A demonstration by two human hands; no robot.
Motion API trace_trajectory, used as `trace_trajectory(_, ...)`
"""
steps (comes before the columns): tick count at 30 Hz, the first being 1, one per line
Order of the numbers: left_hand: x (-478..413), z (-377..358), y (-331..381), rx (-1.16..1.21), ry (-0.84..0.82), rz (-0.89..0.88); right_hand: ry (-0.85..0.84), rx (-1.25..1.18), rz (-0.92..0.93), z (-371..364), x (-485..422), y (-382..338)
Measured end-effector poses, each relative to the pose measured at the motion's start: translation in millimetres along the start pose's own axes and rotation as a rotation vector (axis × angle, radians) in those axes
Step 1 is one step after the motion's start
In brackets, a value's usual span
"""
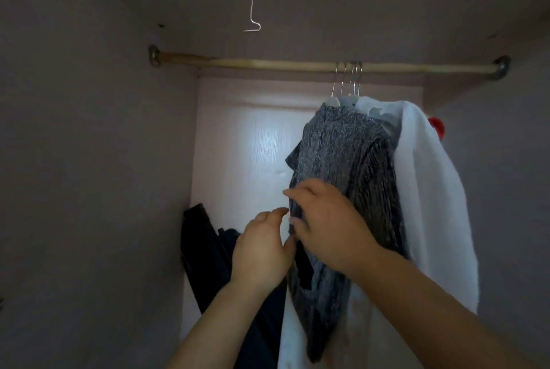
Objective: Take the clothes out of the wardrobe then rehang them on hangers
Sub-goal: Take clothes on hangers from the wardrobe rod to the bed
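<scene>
Reaching into an open wardrobe with both bare hands, meeting at the left edge of a grey sparkly knit garment (342, 154) hanging among bunched hangers (349, 83) on a wooden rod (268, 64), right of the rod's middle. Pinching that edge with the right hand (327, 220), fingers curled over the fabric; holding the left hand (262, 249) just beside it, fingers loosely bent at the cloth, too hidden to tell whether gripping anything. Working close against a white garment (422, 190) touching the knit on its right side. Probably beginning to take the knit out. Risking, judging from this, a tug on the fabric alone, stretching the knit or sliding it off onto the dark clothes (205, 249) heaped low at the left. Also risking catching the tightly packed hooks and dragging the white garment down too.
</scene>
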State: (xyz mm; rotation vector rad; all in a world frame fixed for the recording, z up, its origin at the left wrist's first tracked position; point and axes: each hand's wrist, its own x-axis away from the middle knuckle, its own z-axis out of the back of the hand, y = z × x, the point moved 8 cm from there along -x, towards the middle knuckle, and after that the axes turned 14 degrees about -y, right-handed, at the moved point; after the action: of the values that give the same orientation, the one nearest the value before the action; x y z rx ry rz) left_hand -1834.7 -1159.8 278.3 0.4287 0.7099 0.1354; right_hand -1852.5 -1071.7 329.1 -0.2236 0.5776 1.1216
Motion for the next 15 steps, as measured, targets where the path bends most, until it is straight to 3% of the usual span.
trace_trajectory(9,-112.9,10.1,-7.2,-0.001,0.140,-0.029,0.374,0.276,-0.063,58.8,-105.5,80.2)
trace_trajectory(15,-159.4,6.1,2.5,-0.025,0.141,-0.131,0.452,0.426,-0.234,80.8,-120.3,161.7)
